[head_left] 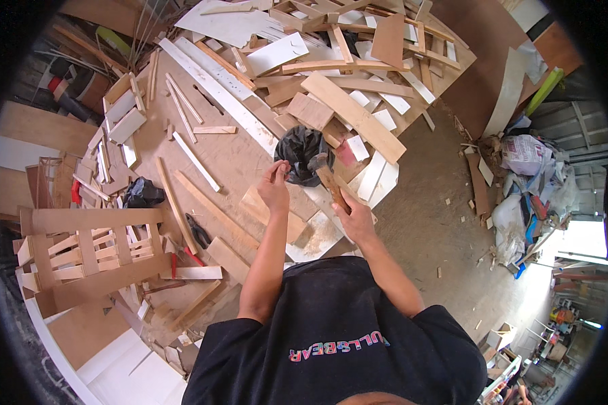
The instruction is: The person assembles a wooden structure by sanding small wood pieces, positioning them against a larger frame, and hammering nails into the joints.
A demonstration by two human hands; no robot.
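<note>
My right hand is wrapped around the wooden handle of a hammer, whose metal head points away from me at the edge of a black plastic bag. The bag sits open and crumpled among the boards on the work table. Just left of it, my left hand is raised with thumb and fingertips pinched together. Anything between those fingertips is too small to make out. Below the hands lies a pale wood board.
Piled offcuts cover the table's far side. At left stands a slatted wooden frame, near a second black bag and red-handled pliers. Filled sacks rest on the floor at right, and wood scraps dot the concrete floor.
</note>
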